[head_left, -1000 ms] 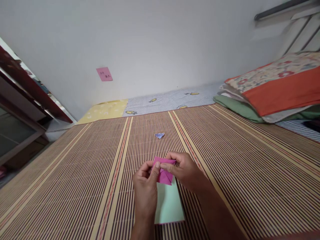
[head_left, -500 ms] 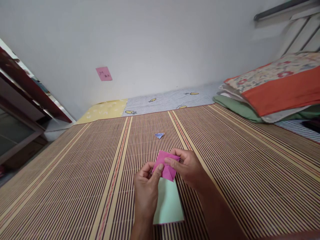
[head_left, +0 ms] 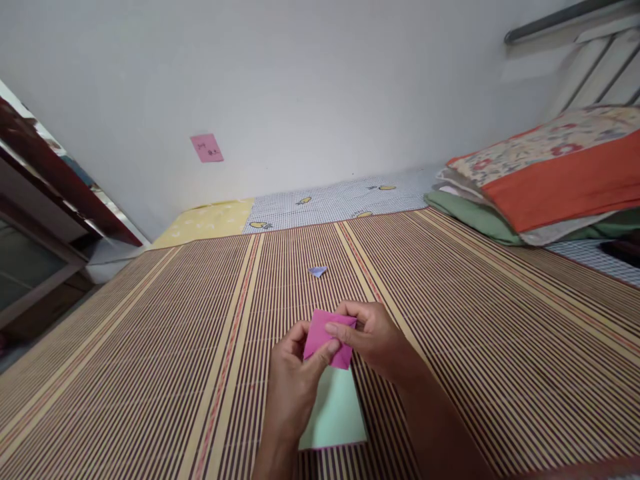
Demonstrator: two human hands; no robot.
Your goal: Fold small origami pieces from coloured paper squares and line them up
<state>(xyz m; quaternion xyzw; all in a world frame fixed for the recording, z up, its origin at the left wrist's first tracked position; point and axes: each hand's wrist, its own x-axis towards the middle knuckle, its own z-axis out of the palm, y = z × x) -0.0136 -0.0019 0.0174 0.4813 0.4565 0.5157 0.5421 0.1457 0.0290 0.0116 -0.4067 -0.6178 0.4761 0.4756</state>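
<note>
Between my hands is a folded pink paper (head_left: pixel 319 331), roughly square, with creases toward its right side. My left hand (head_left: pixel 299 363) grips its lower left, the thumb pressed on the face and the fingers behind. At its right side my right hand (head_left: pixel 374 337) pinches it, the thumb lying across the front. Both thumbtips are close together on the paper. Below them lies a pale green pad of paper (head_left: pixel 336 413), partly covered by my left hand and the pink paper. Farther off, a small folded blue-purple paper piece (head_left: pixel 317 271) rests on the mat.
A striped bamboo mat (head_left: pixel 165 347) spreads under everything. At the right is a stack of folded bedding (head_left: pixel 565 177), with a dark object (head_left: pixel 623 251) beside it. A pink note (head_left: pixel 207 148) is on the wall behind a checkered sheet (head_left: pixel 325 200).
My left thumb has slid right and down across the pink paper, toward my right thumb. The paper has turned slightly, and its lower flap looks flatter now.
</note>
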